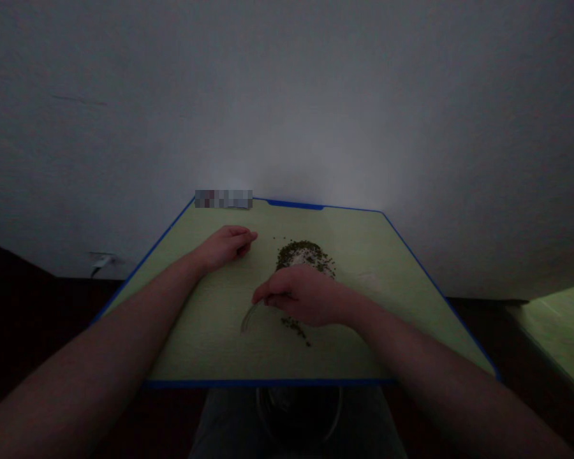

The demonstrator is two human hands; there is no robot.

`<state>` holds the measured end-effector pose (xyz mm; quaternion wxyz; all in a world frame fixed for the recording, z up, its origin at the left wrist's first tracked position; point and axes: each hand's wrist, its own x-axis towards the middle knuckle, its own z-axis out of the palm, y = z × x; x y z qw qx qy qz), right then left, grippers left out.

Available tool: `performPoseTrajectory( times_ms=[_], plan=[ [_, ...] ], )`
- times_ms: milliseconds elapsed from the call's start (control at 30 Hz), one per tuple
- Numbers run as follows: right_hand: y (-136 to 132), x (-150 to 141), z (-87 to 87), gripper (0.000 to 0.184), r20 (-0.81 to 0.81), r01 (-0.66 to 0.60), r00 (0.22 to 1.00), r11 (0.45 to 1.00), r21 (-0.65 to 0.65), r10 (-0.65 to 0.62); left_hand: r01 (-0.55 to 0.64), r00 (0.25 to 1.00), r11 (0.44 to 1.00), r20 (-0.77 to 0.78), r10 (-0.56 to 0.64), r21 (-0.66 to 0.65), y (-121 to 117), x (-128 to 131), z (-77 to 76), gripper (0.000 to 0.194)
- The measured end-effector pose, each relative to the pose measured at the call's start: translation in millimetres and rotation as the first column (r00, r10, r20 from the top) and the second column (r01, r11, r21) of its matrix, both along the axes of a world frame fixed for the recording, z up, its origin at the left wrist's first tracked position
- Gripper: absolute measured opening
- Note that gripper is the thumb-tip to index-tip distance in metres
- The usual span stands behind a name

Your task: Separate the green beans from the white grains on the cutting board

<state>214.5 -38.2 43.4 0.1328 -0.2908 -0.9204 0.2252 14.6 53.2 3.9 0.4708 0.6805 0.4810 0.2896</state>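
My left hand [224,248] rests on the light green cutting board [210,338] with its fingers curled, holding nothing. It lies just left of a mound of dark green chopped herbs [306,255], which has a whitish patch [302,257] on top. My right hand [299,295] sits lower on the board, partly over the mound's near edge. It grips a thin curved metal utensil [250,317], whose shape is too dim to name more exactly. A small scatter of the same herbs [294,327] lies just below that hand.
The board has a blue rim [294,204] and sits on a dark surface [38,319] against a pale wall [287,108]. A dark round bowl [299,414] lies below the board's near edge. A second green surface [562,335] shows at the right, and a wall fitting with a cable [100,261] at the left.
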Motion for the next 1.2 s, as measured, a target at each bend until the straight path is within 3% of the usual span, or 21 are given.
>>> performPoseTrajectory(
  times_ms=[100,367,700,1200],
  plan=[
    [10,-9,-3.1,0.029,0.069,-0.075,0.995,0.997,-0.032,0.077,0.004,1.0,1.0,0.026,-0.004,-0.007,3,-2,-4.1,0.037],
    [-3,14,-6.5,0.032,0.07,-0.038,0.997,0.998,-0.059,0.042,0.006,1.0,1.0,0.028,-0.006,-0.014,1,0,-0.8,0.038],
    [-38,44,-14.4,0.036,0.078,0.224,0.973,0.972,-0.064,-0.219,-0.005,0.998,1.0,0.057,0.005,0.004,4,-2,-8.1,0.037],
    [-94,72,-24.2,0.033,0.084,0.562,0.826,0.803,-0.2,-0.557,0.005,1.0,1.0,0.012,-0.005,0.009,2,-1,-3.7,0.038]
  ],
)
